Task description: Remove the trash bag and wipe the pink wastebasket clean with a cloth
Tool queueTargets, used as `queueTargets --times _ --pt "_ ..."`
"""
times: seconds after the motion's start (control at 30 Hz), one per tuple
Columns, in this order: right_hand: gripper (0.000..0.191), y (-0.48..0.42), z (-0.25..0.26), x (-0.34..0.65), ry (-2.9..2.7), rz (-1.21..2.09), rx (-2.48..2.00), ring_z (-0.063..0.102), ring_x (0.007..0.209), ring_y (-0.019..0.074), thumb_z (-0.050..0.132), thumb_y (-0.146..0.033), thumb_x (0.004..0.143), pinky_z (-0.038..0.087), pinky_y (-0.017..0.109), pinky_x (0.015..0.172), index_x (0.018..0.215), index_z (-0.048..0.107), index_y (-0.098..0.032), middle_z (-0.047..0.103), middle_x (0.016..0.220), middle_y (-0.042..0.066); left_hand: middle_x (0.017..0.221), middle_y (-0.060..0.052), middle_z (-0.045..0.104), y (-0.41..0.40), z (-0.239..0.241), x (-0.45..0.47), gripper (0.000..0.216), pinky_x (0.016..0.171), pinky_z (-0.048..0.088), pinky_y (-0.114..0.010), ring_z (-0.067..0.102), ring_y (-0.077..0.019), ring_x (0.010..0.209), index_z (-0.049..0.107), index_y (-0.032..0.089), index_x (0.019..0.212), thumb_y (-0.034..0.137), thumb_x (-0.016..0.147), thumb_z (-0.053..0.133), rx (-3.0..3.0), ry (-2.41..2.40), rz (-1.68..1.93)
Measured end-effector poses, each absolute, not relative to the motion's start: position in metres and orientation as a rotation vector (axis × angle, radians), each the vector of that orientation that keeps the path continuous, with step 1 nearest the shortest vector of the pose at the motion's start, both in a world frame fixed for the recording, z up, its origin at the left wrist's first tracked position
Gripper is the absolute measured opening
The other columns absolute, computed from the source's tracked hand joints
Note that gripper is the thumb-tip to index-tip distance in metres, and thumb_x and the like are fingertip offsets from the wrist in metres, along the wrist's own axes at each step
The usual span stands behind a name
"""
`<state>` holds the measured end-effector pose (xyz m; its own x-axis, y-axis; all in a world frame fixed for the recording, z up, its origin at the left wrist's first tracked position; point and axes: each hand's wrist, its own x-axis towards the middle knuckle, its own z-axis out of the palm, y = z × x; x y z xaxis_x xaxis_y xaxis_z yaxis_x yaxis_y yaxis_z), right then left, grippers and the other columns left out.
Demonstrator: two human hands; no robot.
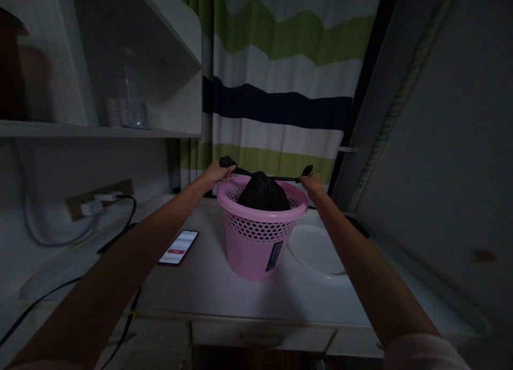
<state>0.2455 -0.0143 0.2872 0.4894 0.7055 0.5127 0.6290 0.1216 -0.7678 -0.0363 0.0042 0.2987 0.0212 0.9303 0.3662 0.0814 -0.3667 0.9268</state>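
Pink basket (253, 255) on a white desk (208, 292), a black plastic bag (264, 194) inside it.
Nearest, a drawer (224, 333) shows under the desk's front edge; on the desktop, a lit phone (179, 248) lies left of the basket and a round white piece (315, 251) just right. The bag bulges up within the basket's rim, the left hand (218, 172) gripping one twisted end, the right hand (311, 182) gripping the other, both stretched sideways. Beyond hangs a striped curtain (276, 84).
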Motion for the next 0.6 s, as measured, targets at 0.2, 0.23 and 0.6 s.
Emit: queueTargets --times 0.2,0.23,0.6 --pt "0.010 -0.024 0.292 0.238 -1.120 0.227 -1.482 0.055 0.059 0.0150 0.055 -0.017 0.068 0.043 0.025 0.053 0.058 0.054 -0.015 0.056 0.057 0.004 0.042 0.003 0.046 0.006 0.300 -0.039 0.016 0.036 0.026 -0.016 0.039 -0.0035 0.036 0.052 0.012 0.056 0.011 0.065 0.065 1.549 0.978 1.375" --pt "0.013 -0.026 0.296 0.234 -1.129 0.265 -1.447 0.054 0.055 0.0131 0.052 -0.018 0.072 0.042 0.024 0.051 0.059 0.052 -0.015 0.056 0.057 0.004 0.042 0.003 0.047 0.006 0.302 -0.037 0.015 0.036 0.026 -0.016 0.039 -0.0035 0.036 0.053 0.012 0.057 0.011 0.065 0.065 1.574 0.936 1.348" --pt "0.014 -0.042 0.321 0.174 -1.508 1.304 -0.777 0.062 0.055 0.0111 0.035 -0.027 0.089 0.049 0.022 0.050 0.090 0.045 -0.018 0.064 0.081 0.006 0.045 0.001 0.052 -0.003 0.324 0.019 0.009 0.040 0.032 -0.018 0.043 -0.0041 0.036 0.056 0.009 0.062 0.010 0.070 0.059 1.749 0.628 1.247"
